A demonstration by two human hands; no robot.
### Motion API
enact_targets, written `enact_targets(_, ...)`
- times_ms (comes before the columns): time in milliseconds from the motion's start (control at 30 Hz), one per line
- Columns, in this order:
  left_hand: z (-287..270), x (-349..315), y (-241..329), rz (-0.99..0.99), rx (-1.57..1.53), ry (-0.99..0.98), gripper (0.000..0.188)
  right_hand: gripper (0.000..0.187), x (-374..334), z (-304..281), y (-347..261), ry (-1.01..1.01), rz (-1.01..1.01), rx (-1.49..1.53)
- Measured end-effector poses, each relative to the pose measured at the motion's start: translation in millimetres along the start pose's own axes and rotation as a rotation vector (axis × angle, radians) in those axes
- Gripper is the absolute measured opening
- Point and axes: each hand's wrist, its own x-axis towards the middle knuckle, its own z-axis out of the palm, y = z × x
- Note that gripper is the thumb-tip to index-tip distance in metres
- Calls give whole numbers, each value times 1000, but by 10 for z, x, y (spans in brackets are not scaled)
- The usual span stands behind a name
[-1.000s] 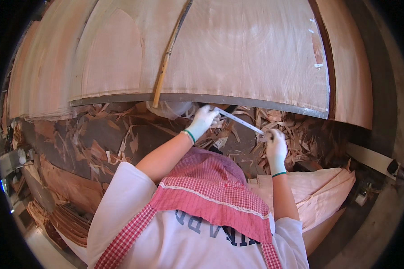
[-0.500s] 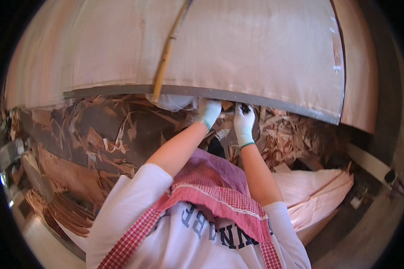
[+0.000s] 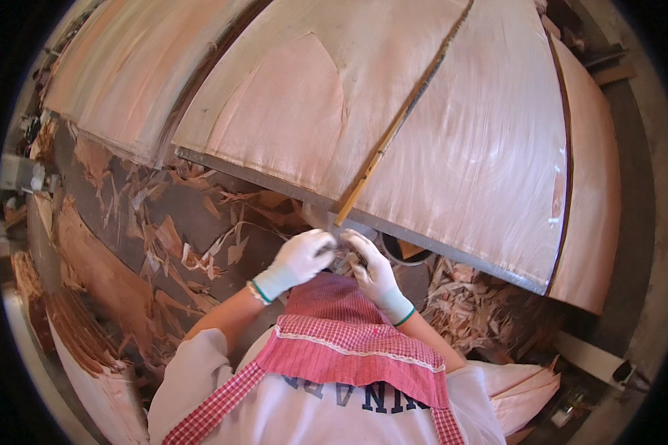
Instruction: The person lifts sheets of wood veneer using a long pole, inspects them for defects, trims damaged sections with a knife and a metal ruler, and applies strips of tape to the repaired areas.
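Both my hands wear white gloves with green cuffs and are close together in front of the red checked apron (image 3: 349, 334), just by the table's edge. My left hand (image 3: 297, 261) has its fingers bent toward the right one. My right hand (image 3: 375, 274) is curled around something small and dark in its palm, too hidden to name. What the left fingers pinch, if anything, cannot be made out. Just beyond the fingertips is the lower end of a thin bamboo stick (image 3: 378, 154). It lies slantwise over a wide, pale wood veneer sheet (image 3: 467, 163).
A grey metal strip (image 3: 453, 248) runs along the table's front edge. Below it, a round dark rim (image 3: 421, 261) shows. Veneer scraps (image 3: 467, 304) litter the floor, with stacked veneer (image 3: 82, 334) at left. A pale tube (image 3: 594, 360) lies at right.
Both hands have come back from under the table's edge and are now together before the apron. The view has shifted, showing more of the veneer sheet and the stick.
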Motion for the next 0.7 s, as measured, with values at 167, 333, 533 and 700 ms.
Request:
enact_targets(167,-76,419,437,46,-305,152,10,19,126,-357,-64,39,316,156)
enact_targets(333,-5,583,422,-64,-493,127,9,11,342,-798,-14,41,316,-240)
enact_targets(533,-287,1657,-350,17,227,809,9,21,1206,-1336,102,133,307,-396)
enact_targets(700,-367,2317,-865,84,535,790,4,23,2063,-1127,291,72,363,-410)
